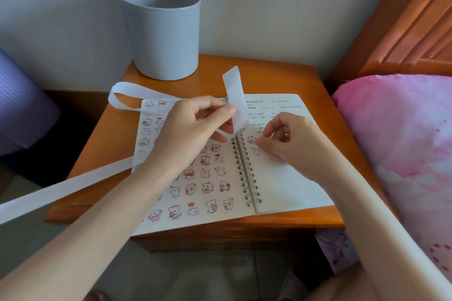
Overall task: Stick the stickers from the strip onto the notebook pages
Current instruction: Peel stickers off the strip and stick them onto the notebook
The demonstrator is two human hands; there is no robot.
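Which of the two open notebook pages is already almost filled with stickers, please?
The left page, covered in rows of bear stickers; the right page has handwriting and only a few stickers by the spiral.

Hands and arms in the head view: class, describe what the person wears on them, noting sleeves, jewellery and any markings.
Both arms are bare as far as the frame shows: no sleeve covers the left forearm or the right forearm. The left hand and the right hand wear no gloves, and no ring, watch, bracelet or marking shows.
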